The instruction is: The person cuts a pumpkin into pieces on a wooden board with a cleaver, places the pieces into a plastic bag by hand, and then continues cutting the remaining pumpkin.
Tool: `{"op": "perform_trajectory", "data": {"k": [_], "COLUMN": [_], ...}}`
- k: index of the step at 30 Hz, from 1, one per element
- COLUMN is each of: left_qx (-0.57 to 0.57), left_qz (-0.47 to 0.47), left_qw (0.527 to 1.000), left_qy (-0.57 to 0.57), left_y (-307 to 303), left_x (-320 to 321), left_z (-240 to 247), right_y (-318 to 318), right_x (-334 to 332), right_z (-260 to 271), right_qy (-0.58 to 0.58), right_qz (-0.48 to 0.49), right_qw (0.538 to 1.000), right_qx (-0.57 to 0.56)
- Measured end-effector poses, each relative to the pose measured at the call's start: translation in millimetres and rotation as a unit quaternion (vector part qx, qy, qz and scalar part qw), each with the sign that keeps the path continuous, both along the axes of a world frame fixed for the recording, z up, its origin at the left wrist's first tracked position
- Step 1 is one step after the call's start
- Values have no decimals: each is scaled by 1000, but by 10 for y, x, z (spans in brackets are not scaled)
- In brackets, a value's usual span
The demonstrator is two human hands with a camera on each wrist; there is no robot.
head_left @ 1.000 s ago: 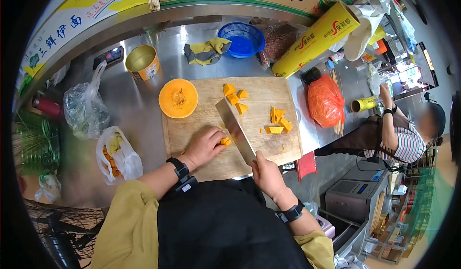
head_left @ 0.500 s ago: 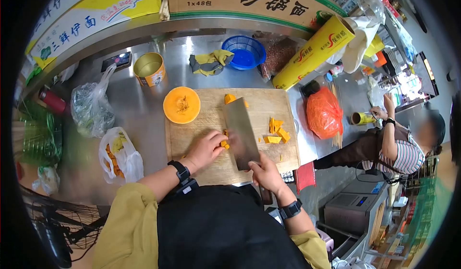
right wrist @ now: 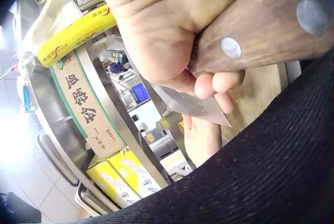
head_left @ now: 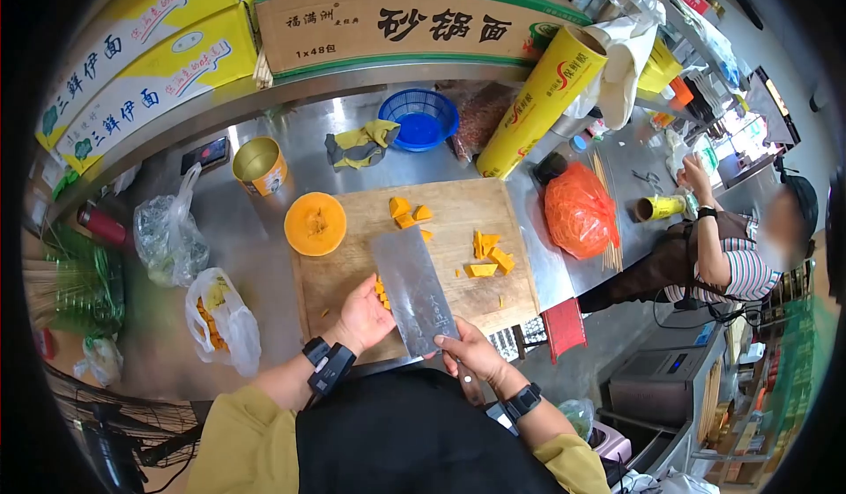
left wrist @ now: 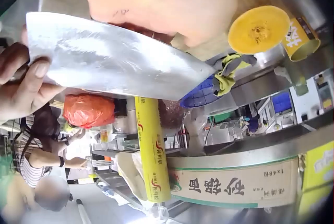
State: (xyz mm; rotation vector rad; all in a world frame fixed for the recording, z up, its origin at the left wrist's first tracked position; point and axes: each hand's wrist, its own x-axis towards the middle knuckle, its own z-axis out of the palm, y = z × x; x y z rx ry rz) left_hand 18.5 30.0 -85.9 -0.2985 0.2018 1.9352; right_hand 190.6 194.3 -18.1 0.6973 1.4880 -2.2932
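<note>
My right hand [head_left: 471,353] grips the wooden handle [right wrist: 261,25] of a cleaver, thumb near the blade's base. Its broad blade [head_left: 410,291] lies face up over the cutting board [head_left: 467,304]. Beside the blade's left edge is my left hand [head_left: 364,316], palm turned toward small orange pumpkin cubes [head_left: 381,293]; the blade hides part of its fingers. In the left wrist view the blade [left wrist: 115,62] passes right below that hand [left wrist: 162,4]. A cut pumpkin half [head_left: 315,223] sits at the board's upper left. Pumpkin chunks [head_left: 404,211] and more pieces [head_left: 486,253] lie farther up and right.
Behind the board are an open tin [head_left: 259,166], a cloth [head_left: 361,144] and a blue basket [head_left: 421,122]. An orange-red bag [head_left: 577,212] stands right, plastic bags [head_left: 222,322] left. A yellow cling-film roll [head_left: 542,102] leans at the back. Another person [head_left: 731,247] works at right.
The cleaver blade has turned from upright toward lying flat, and the right hand has moved slightly left and down. My left hand has rolled palm-up beside the small cubes. The head view has tilted.
</note>
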Motion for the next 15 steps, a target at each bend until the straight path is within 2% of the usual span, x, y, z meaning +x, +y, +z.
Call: {"op": "perform_trajectory", "data": {"k": [1,2,3,6,7,8,9,10,11,14,15], "left_qx": [84,168,-202,-261,-306,-367,-415,-448,-450,-474,-464], "left_qz": [5,12,97,126,165,167,161,149,137,100,78], "left_qw": [996,985,974,944,884,795,681,545,517,326,345], "left_qy": [-10,-20,-29,158,312,454,582,693,715,811,812], "left_y": [-30,20,95,77,116,140,166,200,262,460,518], "left_x": [-70,-91,-50,-166,-182,-223,-275,-298,-269,-71,-21], "left_z": [-363,-85,203,-85,-49,-31,-21,-26,-51,-5,-22], "right_y": [27,53,71,101,111,101,93,97,78,0,-14], "right_x": [70,144,220,462,550,581,597,608,594,484,426], "right_z": [-20,-31,-9,4,-93,-143,-181,-229,-302,-420,-439], "right_qy": [-8,-16,-16,-40,-54,-61,-68,-74,-78,-69,-73], "right_qz": [-2,-2,-15,-65,-85,-94,-105,-116,-110,-126,-111], "right_qw": [1000,1000,999,993,990,988,987,985,986,986,987], "right_qx": [11,22,34,86,103,102,101,101,101,85,90]}}
